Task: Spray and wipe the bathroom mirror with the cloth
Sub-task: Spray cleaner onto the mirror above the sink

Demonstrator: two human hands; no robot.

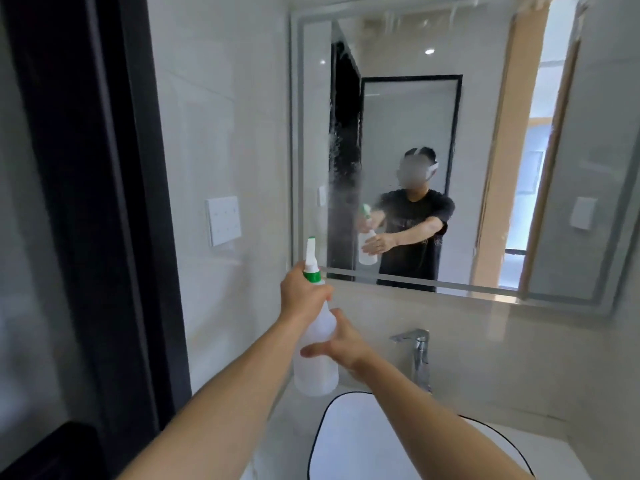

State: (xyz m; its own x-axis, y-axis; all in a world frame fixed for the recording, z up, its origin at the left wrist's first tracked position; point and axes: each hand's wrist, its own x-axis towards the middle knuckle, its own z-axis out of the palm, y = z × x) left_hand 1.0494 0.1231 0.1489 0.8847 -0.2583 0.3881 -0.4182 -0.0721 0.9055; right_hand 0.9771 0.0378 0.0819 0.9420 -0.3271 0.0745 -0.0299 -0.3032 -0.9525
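A large framed bathroom mirror [485,150] hangs on the wall ahead. Spray mist and droplets streak its left part. I hold a white spray bottle [317,358] with a green collar upright in front of the mirror's lower left corner. My left hand [301,296] grips the bottle's neck at the trigger. My right hand [341,344] rests against the bottle's side with fingers straight, steadying it. No cloth is in view.
A chrome faucet [417,355] stands below the mirror over a white sink [346,445] with a dark rim. A white wall switch [223,220] is left of the mirror. A black door frame [86,202] fills the left side.
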